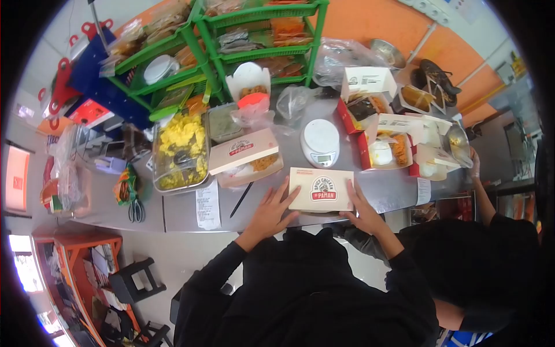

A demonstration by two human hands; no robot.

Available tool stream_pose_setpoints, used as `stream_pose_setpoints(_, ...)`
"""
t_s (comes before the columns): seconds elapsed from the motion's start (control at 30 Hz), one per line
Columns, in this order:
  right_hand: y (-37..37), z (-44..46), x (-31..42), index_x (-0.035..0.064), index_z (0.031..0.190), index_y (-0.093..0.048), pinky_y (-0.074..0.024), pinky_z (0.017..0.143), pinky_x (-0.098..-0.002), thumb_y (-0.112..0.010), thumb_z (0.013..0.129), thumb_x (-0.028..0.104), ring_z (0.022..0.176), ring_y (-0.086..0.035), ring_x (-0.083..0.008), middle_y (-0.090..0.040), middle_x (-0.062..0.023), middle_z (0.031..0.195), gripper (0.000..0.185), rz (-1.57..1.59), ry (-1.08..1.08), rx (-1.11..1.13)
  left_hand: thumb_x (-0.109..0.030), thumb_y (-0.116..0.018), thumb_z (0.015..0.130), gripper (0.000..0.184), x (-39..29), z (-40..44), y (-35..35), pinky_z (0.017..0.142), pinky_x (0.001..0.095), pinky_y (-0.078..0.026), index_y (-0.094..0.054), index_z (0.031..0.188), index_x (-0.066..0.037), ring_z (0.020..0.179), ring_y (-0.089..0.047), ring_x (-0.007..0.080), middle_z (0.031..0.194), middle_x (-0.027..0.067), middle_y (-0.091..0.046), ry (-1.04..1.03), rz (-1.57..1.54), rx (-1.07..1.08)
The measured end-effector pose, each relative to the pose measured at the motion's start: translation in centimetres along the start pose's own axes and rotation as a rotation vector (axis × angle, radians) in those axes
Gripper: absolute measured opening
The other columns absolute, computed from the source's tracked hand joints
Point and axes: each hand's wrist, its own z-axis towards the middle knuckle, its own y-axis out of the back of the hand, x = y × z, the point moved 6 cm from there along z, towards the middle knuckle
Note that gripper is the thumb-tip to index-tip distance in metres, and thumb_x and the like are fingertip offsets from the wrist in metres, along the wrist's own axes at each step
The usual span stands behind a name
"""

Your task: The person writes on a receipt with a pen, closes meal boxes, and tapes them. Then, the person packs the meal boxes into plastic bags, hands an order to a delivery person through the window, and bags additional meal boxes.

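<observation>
1. Toward the bench's left part, a clear container [182, 151] of yellow food stands back from the near edge; a paper slip [207, 205] lies just in front of it, reaching the near edge.
2. Next, a part-open pale box [245, 151] has its lid resting askew over food; a dark pen [241, 199] lies between it and the near edge.
3. The left hand [270, 209] lies against the closed box's left end, fingers spread wide, thumb by its near corner. Whether it presses inward, I cannot tell.
4. The closed box [321, 192], printed lid upward, sits at the middle of the bench's [381, 184] near edge, just in front of a white scale [319, 142]. It looks like thin card: probably light in itself, stiff along folds and corners, softer mid-lid, and not very slippery. Its contents are hidden, so weight is uncertain. Best hold: low on both short ends, level, without squeezing the lid.
5. The right hand [364, 214] mirrors this at the right end, fingers spread, thumb near the front corner; its pressure cannot be told either.
6. Farther right, open red-sided boxes [363, 151] hold food, and another person's hand [475, 164] is by the bench's right end.
</observation>
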Motion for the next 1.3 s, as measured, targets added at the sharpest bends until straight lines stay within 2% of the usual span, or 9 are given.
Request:
stream_pose_setpoints(0.3, -0.8, -1.2, 0.3, 0.0136, 0.147, -0.024, -0.0375, 0.101, -0.0407, -0.06, 0.083, 0.019, 0.126, -0.039, -0.0429, -0.011, -0.0251, 0.151, 0.073, 0.029, -0.005, -0.105, -0.032, -0.056, 0.088, 0.054, 1.5, -0.9, -3.4, 0.087, 0.0383, -0.048, -0.043, 0.137, -0.014, 0.104, -0.058, 0.0308, 0.137, 0.0193, -0.043, 0.011, -0.128, -0.034)
stream_pose_setpoints(0.53, -1.9, -1.6, -0.7, 0.0046, 0.147, -0.015, -0.0239, 0.109, -0.0408, -0.05, 0.092, 0.022, 0.136, -0.024, -0.0408, -0.005, -0.0266, 0.151, 0.067, 0.058, 0.065, -0.187, -0.014, -0.05, 0.092, 0.047, 0.4, -1.0, -3.1, 0.102, 0.04, -0.035, -0.042, 0.138, -0.01, 0.117, -0.049, 0.036, 0.142, 0.0212, -0.036, 0.244, -0.414, -0.032)
stream_pose_setpoints(0.63, -2.8, -1.4, -3.7, 0.0051, 0.148, -0.008, -0.0259, 0.108, -0.0422, -0.045, 0.095, 0.025, 0.129, -0.032, -0.0417, -0.015, -0.0271, 0.148, 0.067, 0.464, -0.143, -0.344, -0.013, -0.045, 0.094, 0.049, 0.8, -1.5, -5.0, 0.105, 0.0377, -0.031, -0.034, 0.142, -0.006, 0.124, -0.042, 0.0337, 0.146, 0.0204, -0.031, 0.333, -0.659, -0.113)
stream_pose_setpoints(0.67, -1.3, -1.4, -1.5, 0.0011, 0.143, -0.025, -0.0303, 0.103, -0.0437, -0.038, 0.098, 0.031, 0.117, -0.04, -0.0388, -0.033, -0.0267, 0.135, 0.055, 0.595, -0.309, -0.546, -0.013, -0.043, 0.095, 0.05, 0.9, -1.8, -6.0, 0.105, 0.0368, -0.03, -0.031, 0.143, -0.004, 0.127, -0.04, 0.0325, 0.147, 0.02, -0.029, 0.348, -0.737, -0.158)
stream_pose_setpoints(0.77, -5.1, -0.2, -5.3, -0.0042, 0.137, -0.032, -0.0379, 0.097, -0.0364, -0.038, 0.098, 0.035, 0.109, -0.047, -0.0255, -0.039, -0.0213, 0.126, 0.055, -0.065, -0.381, -0.396, -0.011, -0.041, 0.096, 0.05, 1.0, -2.6, -8.9, 0.109, 0.0338, -0.021, -0.027, 0.143, 0.002, 0.136, -0.026, 0.0256, 0.148, 0.0185, -0.028, 0.531, -1.225, -0.362)
stream_pose_setpoints(0.83, -5.1, -0.6, -5.1, -0.0126, 0.119, -0.046, -0.037, 0.097, -0.0344, -0.032, 0.1, 0.038, 0.106, -0.049, -0.0275, -0.042, -0.0211, 0.121, 0.056, 0.32, -0.447, -0.49, -0.012, -0.043, 0.095, 0.054, 1.2, -2.7, -9.1, 0.11, 0.0356, -0.021, -0.024, 0.144, 0.0, 0.135, -0.027, 0.0274, 0.147, 0.0185, -0.03, 0.53, -1.093, -0.196)
stream_pose_setpoints(1.0, -7.2, -1.8, -5.6, -0.0066, 0.123, -0.049, -0.0359, 0.098, -0.0334, -0.032, 0.101, 0.037, 0.111, -0.048, -0.0247, -0.052, -0.0183, 0.122, 0.052, 0.671, -0.382, -0.503, -0.011, -0.044, 0.093, 0.054, 1.0, -3.3, -7.1, 0.11, 0.0385, -0.02, -0.027, 0.143, 0.0, 0.132, -0.03, 0.0282, 0.143, 0.0174, -0.035, 0.553, -1.038, -0.101)
stream_pose_setpoints(1.17, -1.8, -3.7, 6.2, -0.0054, 0.134, -0.039, -0.0346, 0.099, -0.0297, -0.035, 0.101, 0.031, 0.115, -0.046, -0.0175, -0.052, -0.0128, 0.125, 0.05, 0.84, -0.52, -0.356, -0.015, -0.05, 0.09, 0.058, -0.4, -5.2, 3.4, 0.108, 0.0387, -0.024, -0.027, 0.142, -0.004, 0.127, -0.036, 0.0263, 0.14, 0.0151, -0.038, 0.431, -0.928, -0.22)
stream_pose_setpoints(1.3, -4.6, -0.3, 12.9, -0.0046, 0.135, -0.038, -0.0345, 0.099, -0.0277, -0.039, 0.1, 0.028, 0.118, -0.044, -0.0165, -0.052, -0.0103, 0.126, 0.047, 0.973, -0.397, -0.172, -0.017, -0.058, 0.087, 0.065, 1.9, -10.2, 7.1, 0.103, 0.0373, -0.032, -0.02, 0.139, -0.008, 0.123, -0.04, 0.0248, 0.133, 0.0123, -0.04, 0.664, -1.774, -0.59)
